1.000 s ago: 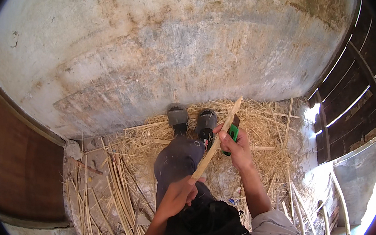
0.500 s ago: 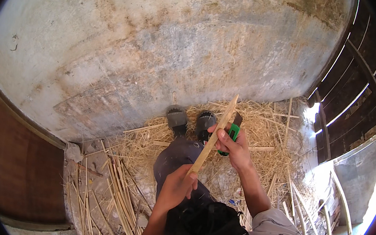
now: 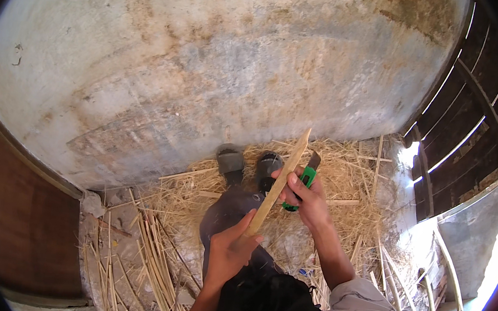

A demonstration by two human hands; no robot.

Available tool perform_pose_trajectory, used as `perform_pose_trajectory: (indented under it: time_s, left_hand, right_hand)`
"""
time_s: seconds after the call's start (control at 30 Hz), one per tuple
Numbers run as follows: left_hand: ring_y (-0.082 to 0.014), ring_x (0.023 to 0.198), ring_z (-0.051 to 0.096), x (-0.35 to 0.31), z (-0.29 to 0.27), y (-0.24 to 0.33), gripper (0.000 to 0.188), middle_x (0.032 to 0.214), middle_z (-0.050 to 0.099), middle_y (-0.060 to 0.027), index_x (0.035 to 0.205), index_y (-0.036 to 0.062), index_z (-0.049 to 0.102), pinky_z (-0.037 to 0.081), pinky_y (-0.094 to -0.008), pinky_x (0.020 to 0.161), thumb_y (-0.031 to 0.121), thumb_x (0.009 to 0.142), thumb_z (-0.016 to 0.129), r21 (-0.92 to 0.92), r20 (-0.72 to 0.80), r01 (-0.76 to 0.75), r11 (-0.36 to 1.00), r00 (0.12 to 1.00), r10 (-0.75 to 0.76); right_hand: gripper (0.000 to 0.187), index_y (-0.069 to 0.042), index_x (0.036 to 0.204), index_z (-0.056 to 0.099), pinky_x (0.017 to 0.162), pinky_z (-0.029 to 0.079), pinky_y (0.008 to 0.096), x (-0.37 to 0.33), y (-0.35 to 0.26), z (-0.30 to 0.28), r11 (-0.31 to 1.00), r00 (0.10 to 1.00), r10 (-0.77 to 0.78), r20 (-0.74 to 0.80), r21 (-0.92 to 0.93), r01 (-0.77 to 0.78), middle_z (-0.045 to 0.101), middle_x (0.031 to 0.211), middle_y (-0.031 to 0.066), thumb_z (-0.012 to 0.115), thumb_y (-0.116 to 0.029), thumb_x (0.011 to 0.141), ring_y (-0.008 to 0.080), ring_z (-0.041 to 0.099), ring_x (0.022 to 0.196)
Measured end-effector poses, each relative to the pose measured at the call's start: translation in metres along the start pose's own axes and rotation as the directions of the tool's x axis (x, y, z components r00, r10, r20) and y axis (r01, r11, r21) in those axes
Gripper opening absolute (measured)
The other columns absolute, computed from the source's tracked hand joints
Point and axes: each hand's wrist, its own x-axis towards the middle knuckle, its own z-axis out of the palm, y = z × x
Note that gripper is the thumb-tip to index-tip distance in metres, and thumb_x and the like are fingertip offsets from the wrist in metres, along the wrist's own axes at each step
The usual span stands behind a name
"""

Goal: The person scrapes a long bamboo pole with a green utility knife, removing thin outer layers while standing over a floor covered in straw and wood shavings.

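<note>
A flat, pale bamboo strip (image 3: 275, 194), tapering to a point at its far end, slants up and to the right in front of me. My left hand (image 3: 231, 247) is closed around its lower end, the thumb lying along the strip's left side. A green utility knife (image 3: 307, 176) is gripped in my right hand (image 3: 310, 203), its dark blade slid out and pointing away from me. The right hand's fingers reach to the strip's right side near the middle; whether they also pinch it, I cannot tell.
Straw-like shavings (image 3: 343, 170) cover the floor around my shoes (image 3: 230, 158). Several thin split strips (image 3: 158, 260) lie at the lower left, and longer poles (image 3: 450, 271) lean at the right. A stained wall (image 3: 227, 75) rises ahead, with a brown panel (image 3: 16, 211) at left.
My left hand has shifted its hold on the strip's lower end, its thumb now extended upward. The strip and knife have moved slightly left, and the knife's blade has tilted a little.
</note>
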Motion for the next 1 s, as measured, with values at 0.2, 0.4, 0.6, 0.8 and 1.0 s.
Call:
perform_pose_trajectory:
  time_s: [0.2, 0.4, 0.6, 0.8, 1.0]
  left_hand:
    - [-0.0059, 0.067, 0.061, -0.001, 0.002, -0.01, 0.061, 0.101, 0.075, -0.0041, 0.151, 0.0037, 0.059, 0.051, -0.024, 0.057, -0.01, 0.093, 0.074, 0.036, -0.059, -0.058, 0.998, 0.996, 0.06]
    - [-0.0095, 0.082, 0.07, -0.001, -0.002, -0.026, 0.058, 0.104, 0.078, -0.0087, 0.149, 0.002, 0.061, 0.059, -0.0262, 0.072, -0.008, 0.093, 0.075, 0.085, -0.075, -0.218, 0.972, 0.972, 0.225]
    - [-0.0082, 0.076, 0.066, -0.005, -0.021, -0.007, 0.046, 0.092, 0.075, -0.0082, 0.148, -0.0007, 0.06, 0.053, -0.0228, 0.069, 0.004, 0.103, 0.068, -0.043, 0.09, 0.173, 0.984, 0.982, -0.168]
    - [-0.0054, 0.076, 0.058, -0.009, -0.013, -0.014, 0.034, 0.086, 0.066, -0.0004, 0.139, -0.0013, 0.069, 0.044, -0.0202, 0.068, 0.009, 0.106, 0.066, -0.09, -0.111, 0.067, 0.994, 0.991, -0.077]
    - [-0.0064, 0.082, 0.057, -0.004, -0.002, -0.003, 0.034, 0.089, 0.065, 0.0007, 0.135, -0.0006, 0.072, 0.045, -0.022, 0.074, 0.005, 0.102, 0.072, -0.032, -0.264, -0.004, 0.999, 0.964, -0.005]
  right_hand:
    - [0.042, 0.001, 0.125, 0.072, 0.057, 0.03, 0.0238, -0.003, -0.001, -0.003, 0.999, 0.998, 0.042, -0.039, -0.023, -0.043, 0.06, 0.075, 0.0004, 0.06, -0.037, 0.11, 0.0048, 0.048, 0.064]
    - [0.04, -0.001, 0.124, 0.074, 0.053, 0.027, 0.023, -0.003, 0.013, -0.008, 1.0, 0.997, 0.002, -0.078, 0.019, 0.0, 0.06, 0.074, 0.0007, 0.06, -0.036, 0.11, 0.0038, 0.037, 0.055]
    - [0.041, 0.0, 0.124, 0.074, 0.053, 0.025, 0.0226, 0.001, 0.005, -0.019, 0.999, 0.99, -0.044, -0.136, -0.015, 0.042, 0.059, 0.075, -0.0002, 0.06, -0.036, 0.109, 0.0027, 0.035, 0.056]
    - [0.043, 0.0, 0.116, 0.071, 0.057, 0.035, 0.0251, -0.007, 0.002, -0.01, 0.953, 0.981, -0.184, -0.068, -0.255, 0.161, 0.055, 0.08, -0.002, 0.056, -0.04, 0.109, 0.0081, 0.043, 0.063]
    - [0.029, -0.007, 0.11, 0.073, 0.068, 0.054, 0.0371, -0.035, 0.021, -0.001, 0.58, 0.927, -0.313, 0.206, -0.732, 0.358, 0.072, 0.09, 0.0095, 0.079, -0.031, 0.095, 0.0276, 0.071, 0.074]
